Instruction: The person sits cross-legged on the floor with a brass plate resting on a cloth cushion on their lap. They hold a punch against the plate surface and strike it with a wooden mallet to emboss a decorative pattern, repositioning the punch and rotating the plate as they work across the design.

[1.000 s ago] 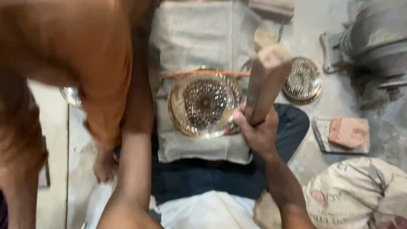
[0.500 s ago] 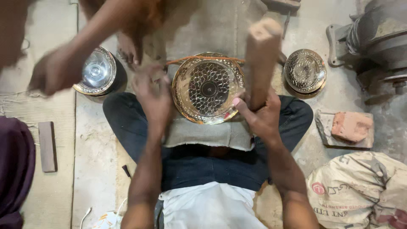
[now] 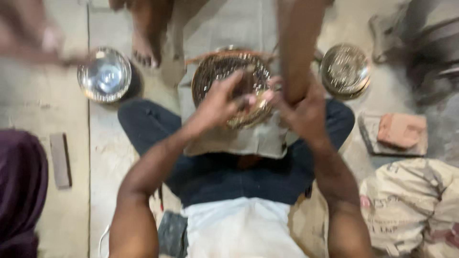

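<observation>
Since half a second ago the left hand (image 3: pixel 217 102) has slid from the near left rim onto the face of the patterned brass plate (image 3: pixel 224 71), and the view has drawn closer and blurred. Its fingers are spread and bent, the tips pressing on the right half of the plate; it grips nothing that can be made out. That plate lies on a pale cloth (image 3: pixel 229 138) spread over the person's lap, just beyond the dark trousers (image 3: pixel 143 119).

Right of it, the right hand (image 3: pixel 303 110) is wrapped tight round the lower end of a thick wooden block (image 3: pixel 296 48), which stands nearly upright and reaches to the top of the view. Thumb and fingers are closed round the wood. The hand sits at the plate's right edge, and the fingertips of the two hands almost meet over the metal.

On the floor to the left stands a shiny silver bowl (image 3: pixel 104 75), well apart from the plate, with a blurred hand of another person (image 3: pixel 43 43) near it. A bare foot (image 3: pixel 143 48) of someone standing shows beside that bowl. To the right lies a second patterned metal plate (image 3: pixel 345 69), close to the block. Further right a reddish brick (image 3: pixel 401 130) rests on a grey slab (image 3: pixel 373 138), and a printed sack (image 3: pixel 411 205) lies below it. A small grey block (image 3: pixel 60 159) lies on the floor at the left, next to dark purple cloth (image 3: pixel 21 191).
</observation>
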